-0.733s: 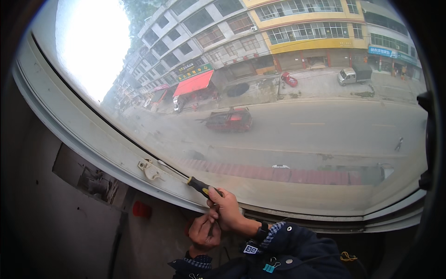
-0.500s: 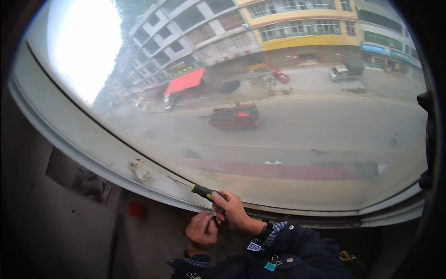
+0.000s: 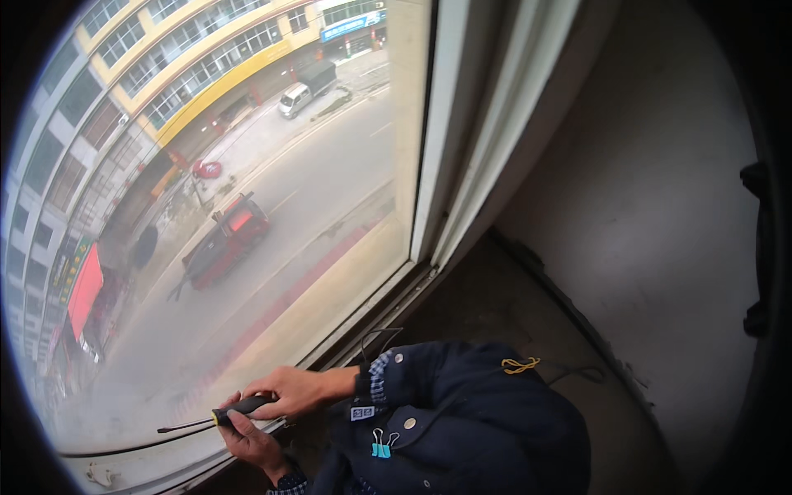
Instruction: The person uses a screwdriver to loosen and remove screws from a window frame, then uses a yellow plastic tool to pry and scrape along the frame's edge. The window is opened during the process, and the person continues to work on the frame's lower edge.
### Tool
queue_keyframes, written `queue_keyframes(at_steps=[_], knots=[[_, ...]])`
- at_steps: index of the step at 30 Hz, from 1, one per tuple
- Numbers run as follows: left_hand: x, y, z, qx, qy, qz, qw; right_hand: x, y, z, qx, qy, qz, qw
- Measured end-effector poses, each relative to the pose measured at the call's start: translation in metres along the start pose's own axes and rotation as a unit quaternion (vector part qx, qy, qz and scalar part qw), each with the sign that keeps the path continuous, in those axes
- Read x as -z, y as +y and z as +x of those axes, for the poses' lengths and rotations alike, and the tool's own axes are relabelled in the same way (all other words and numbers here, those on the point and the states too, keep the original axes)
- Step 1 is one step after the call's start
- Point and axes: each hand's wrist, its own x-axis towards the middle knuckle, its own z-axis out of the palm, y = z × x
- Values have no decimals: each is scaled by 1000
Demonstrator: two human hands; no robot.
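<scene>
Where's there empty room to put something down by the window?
The dim floor between the window frame, the pale wall and the dark jacket looks bare, though shadows could hide small things. It's crowded at lower left, where the right hand and left hand meet at the screwdriver.

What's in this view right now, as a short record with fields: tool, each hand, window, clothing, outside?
Tool: screwdriver with black-and-yellow handle, metal shaft pointing left
Right hand: around the handle's rear
Left hand: at the handle near its yellow collar; grip partly hidden
Window: glass pane, pale frame, small white latch at lower left
Clothing: dark navy jacket with turquoise binder clip
Outside: red truck on grey road
</scene>
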Motion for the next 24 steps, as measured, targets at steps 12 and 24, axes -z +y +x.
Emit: queue_keyframes(at_steps=[12,24], knots=[[13,35,25,-183,-263,67,945,81,-78,-69,133,598,-317,724],[61,-14,31,-171,-270,44,946,57,-48,-40,79,629,-499,591]])
